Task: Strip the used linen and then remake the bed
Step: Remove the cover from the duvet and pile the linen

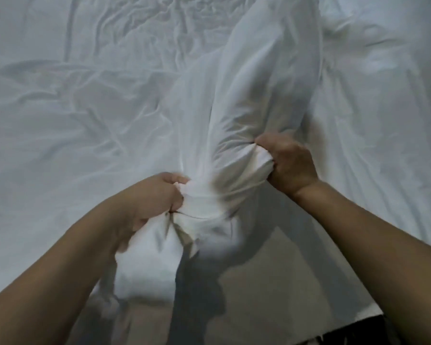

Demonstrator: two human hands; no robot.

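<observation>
Pale floor (254,275) at bottom centre; dark patch (373,329) at lower right.

Dim, bluish light flattens my view, the cloth (224,215) below my hands smears with motion blur, and dark shadows pool beneath it.

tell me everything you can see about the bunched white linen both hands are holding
The bunched white linen is plain, soft, creased cloth with no pattern. It is gathered into a long ridge running from the far part of the bed toward the person. The left hand grips a wad at its near end; the right hand grips another beside it. Loose cloth hangs below the left grip. It lies on the wrinkled white sheet.
</observation>
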